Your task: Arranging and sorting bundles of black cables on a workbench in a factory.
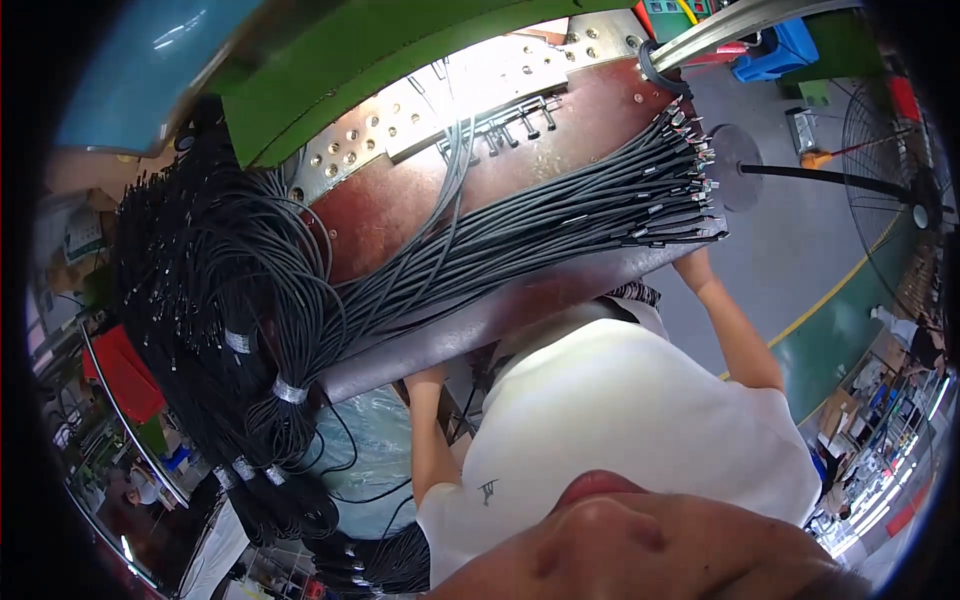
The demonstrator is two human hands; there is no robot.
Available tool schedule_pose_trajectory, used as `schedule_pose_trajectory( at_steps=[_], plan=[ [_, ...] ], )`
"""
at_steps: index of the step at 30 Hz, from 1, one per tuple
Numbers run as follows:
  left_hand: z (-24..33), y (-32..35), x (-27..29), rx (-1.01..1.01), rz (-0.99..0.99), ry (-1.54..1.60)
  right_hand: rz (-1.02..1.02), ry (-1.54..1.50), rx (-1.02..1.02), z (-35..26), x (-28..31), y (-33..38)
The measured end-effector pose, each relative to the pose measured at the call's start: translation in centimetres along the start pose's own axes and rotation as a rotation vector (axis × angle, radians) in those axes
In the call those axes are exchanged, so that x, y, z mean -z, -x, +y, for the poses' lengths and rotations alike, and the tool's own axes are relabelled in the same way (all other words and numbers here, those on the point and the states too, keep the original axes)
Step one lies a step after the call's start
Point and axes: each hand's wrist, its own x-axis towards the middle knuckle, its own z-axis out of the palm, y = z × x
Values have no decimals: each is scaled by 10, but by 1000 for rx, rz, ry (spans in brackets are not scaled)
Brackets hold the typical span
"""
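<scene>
Factory floor fills the head view, grey concrete with a yellow line at the right edge, and a reddish-brown metal worktable (400, 215) slopes across the centre under a green machine housing (330, 70) at the upper middle.

Across the table lies a thick bundle of black cables (520, 225). Its long axis runs diagonally from the lower left of the frame to the upper right, and the metal-tipped connector ends (690, 175) point to the upper right, fanned out over the table's right edge. There are too many strands to count. At the left the same cables sag off the table in hanging loops (230, 300), gathered by pale tape bands (289, 391); about five bands show. More black coils lie heaped at the lower left near a blue-green plastic sheet (370, 440).

The right hand (692, 262) reaches up to the table's front edge just below the connector ends. It is mostly hidden by the edge, so how far it is open and what it has hold of cannot be told. The left hand (425, 378) goes up under the table's front lip at lower centre; its fingers are out of sight, and its grip cannot be told either.

A blue bin (775, 50) sits at the top right; its contents are not visible. One standing fan (890, 150) is at the right edge.
</scene>
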Motion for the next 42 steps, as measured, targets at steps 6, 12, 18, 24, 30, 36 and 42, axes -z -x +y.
schedule_pose_trajectory(
  at_steps=[6, 12, 18, 24, 30, 36, 42],
  plan=[
    [24, 29, 42, -128, 304, 202, 179, -26, 8, -35, 61, -25],
    [101, 23, 172, -828, -229, 900, 449, -62, 331, -99, 134, -136],
    [174, -29, 204, -686, 501, 243, 291, 390, 740, -191, 33, -227],
    [55, -2, 208, -319, 514, -164, 56, 143, 603, -158, 86, -193],
    [22, -3, 218, -401, 488, 9, 208, 538, 445, -155, 210, -162],
    [4, -11, 205, -161, 494, 956, -23, 272, 688, -192, 117, -202],
    [10, -10, 214, -231, 119, 1059, -250, 94, 800, -211, 41, -265]
  ],
)
